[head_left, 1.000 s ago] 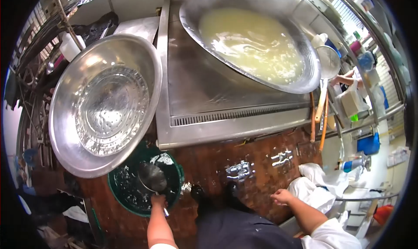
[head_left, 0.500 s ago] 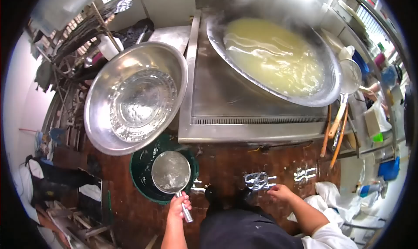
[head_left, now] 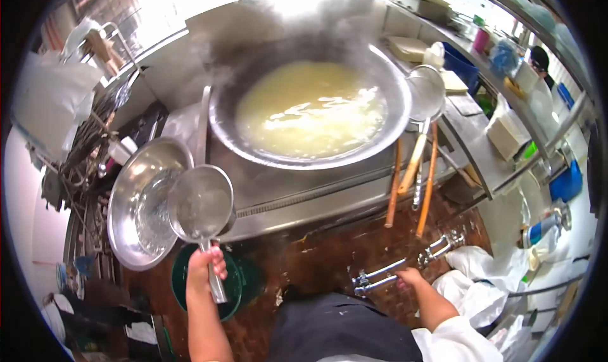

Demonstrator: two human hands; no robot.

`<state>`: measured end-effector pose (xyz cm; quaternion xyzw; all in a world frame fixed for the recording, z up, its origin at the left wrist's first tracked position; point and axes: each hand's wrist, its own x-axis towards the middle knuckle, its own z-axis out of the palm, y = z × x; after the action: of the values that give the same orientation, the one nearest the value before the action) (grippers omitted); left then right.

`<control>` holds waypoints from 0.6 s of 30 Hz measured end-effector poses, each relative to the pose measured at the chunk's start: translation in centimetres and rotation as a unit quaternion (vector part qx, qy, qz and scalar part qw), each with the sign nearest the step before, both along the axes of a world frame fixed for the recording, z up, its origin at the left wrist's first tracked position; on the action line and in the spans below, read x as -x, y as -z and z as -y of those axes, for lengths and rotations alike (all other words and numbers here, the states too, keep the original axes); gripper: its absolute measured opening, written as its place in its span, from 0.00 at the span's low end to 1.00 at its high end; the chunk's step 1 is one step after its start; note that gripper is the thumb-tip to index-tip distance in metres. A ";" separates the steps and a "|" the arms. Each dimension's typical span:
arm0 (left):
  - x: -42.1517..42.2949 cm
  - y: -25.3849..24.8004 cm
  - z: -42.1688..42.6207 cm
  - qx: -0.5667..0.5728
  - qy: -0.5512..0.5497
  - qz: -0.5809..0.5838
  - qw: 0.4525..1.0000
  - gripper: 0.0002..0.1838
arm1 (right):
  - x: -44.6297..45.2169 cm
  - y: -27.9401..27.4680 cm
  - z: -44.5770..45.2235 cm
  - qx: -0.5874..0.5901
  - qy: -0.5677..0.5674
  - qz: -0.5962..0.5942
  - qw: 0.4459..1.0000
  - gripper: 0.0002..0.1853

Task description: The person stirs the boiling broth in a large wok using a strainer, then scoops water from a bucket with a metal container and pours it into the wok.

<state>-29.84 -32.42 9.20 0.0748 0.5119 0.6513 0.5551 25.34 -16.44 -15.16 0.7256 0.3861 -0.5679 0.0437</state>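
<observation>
My left hand (head_left: 207, 268) is closed around the handle of a round metal dipper (head_left: 201, 203), raised in front of the stove edge. The dipper overlaps a wide steel basin (head_left: 130, 229) on the left, which has clear liquid in its bottom. Below the hand stands a dark green bucket (head_left: 234, 298) on the floor. Low at my right side hangs my right hand (head_left: 410, 278), its fingers loosely bent with nothing visible in them. A large wok (head_left: 278, 162) of steaming, cloudy yellowish liquid (head_left: 310, 108) sits on the stove.
A round strainer (head_left: 425, 89) rests beside the wok's right rim, with long wooden handles (head_left: 427, 184) jutting over the stove edge. White bags (head_left: 481, 270) lie at the lower right. The brown floor (head_left: 316, 254) looks wet. Shelves with containers line the right wall.
My view has turned right and lifted toward the wok. The dipper in my left hand has risen from over the green bucket to beside the basin. My right hand still hangs low.
</observation>
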 end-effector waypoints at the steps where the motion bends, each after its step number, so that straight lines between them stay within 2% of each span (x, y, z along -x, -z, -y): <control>1: 0.1 -1.0 -2.3 -0.002 0.003 -0.033 0.999 0.10 | -1.2 0.8 0.3 0.000 0.028 -0.007 1.000 0.17; 3: 1.3 -2.3 -6.8 0.029 0.053 -0.107 0.992 0.08 | -3.6 3.0 1.3 0.017 0.097 -0.040 0.994 0.17; 7: 3.8 -3.4 -15.2 0.089 0.117 -0.268 0.952 0.10 | -3.9 -0.2 4.8 0.014 0.136 0.032 0.990 0.16; 10: 6.2 -2.7 -20.7 0.096 0.160 -0.322 0.928 0.09 | -3.7 -0.9 8.6 0.011 0.223 0.017 0.975 0.16; 12: 7.1 -2.4 -23.8 0.082 0.166 -0.330 0.926 0.09 | -2.9 -1.9 10.7 0.034 0.231 0.005 0.972 0.15; 16: 10.0 -0.3 -28.8 0.093 0.216 -0.404 0.884 0.10 | -0.2 -2.5 14.1 0.054 0.272 0.036 0.960 0.14; 18: 10.4 -0.2 -30.1 0.106 0.206 -0.516 0.825 0.14 | 0.6 -2.3 15.3 0.064 0.286 0.049 0.955 0.14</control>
<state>-40.25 -2.28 9.39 0.4441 0.7622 0.3303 0.3357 24.71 -31.77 -12.83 0.8282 0.1229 -0.5440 -0.0556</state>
